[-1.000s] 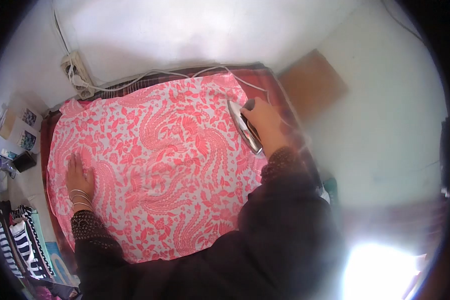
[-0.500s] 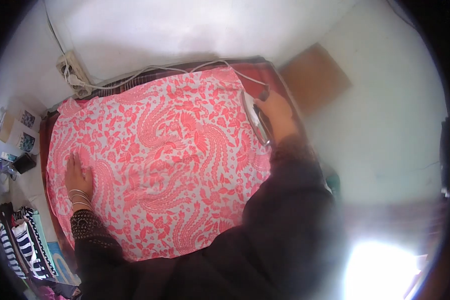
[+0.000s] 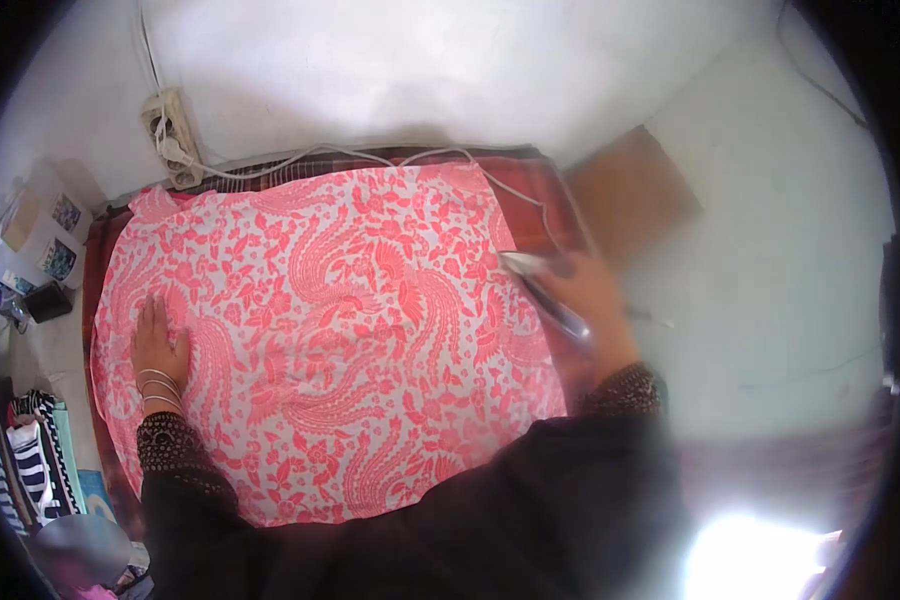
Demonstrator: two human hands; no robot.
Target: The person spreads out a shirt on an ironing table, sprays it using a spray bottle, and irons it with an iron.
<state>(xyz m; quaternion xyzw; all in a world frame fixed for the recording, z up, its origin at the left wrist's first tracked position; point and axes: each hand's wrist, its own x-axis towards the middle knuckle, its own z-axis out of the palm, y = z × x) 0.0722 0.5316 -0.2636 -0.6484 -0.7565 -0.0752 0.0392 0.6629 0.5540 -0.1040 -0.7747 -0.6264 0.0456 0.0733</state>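
A pink and white patterned cloth [image 3: 360,340] lies spread over a dark red plaid cover [image 3: 530,190]. My left hand [image 3: 158,345], with bangles at the wrist, rests flat on the cloth's left side, fingers stretched out. At the cloth's right edge, my right hand [image 3: 580,290] is closed around the handle of a clothes iron [image 3: 550,300]. The iron's tip points to the upper left, and it looks slightly blurred. Its handle is mostly hidden by my fingers. A pale cord [image 3: 515,188] runs from near the iron along the back of the cover.
A power strip [image 3: 173,140] with a plug in it is against the wall at the back left. Boxes [image 3: 45,245] and a dark small case [image 3: 48,300] stand at the left. Folded clothes [image 3: 40,455] are piled below them. A brown board [image 3: 635,195] lies at the right.
The iron has moved down toward me along the right edge and turned, its tip now pointing more to the left. My left hand stays in place on the cloth. The view has shifted slightly.
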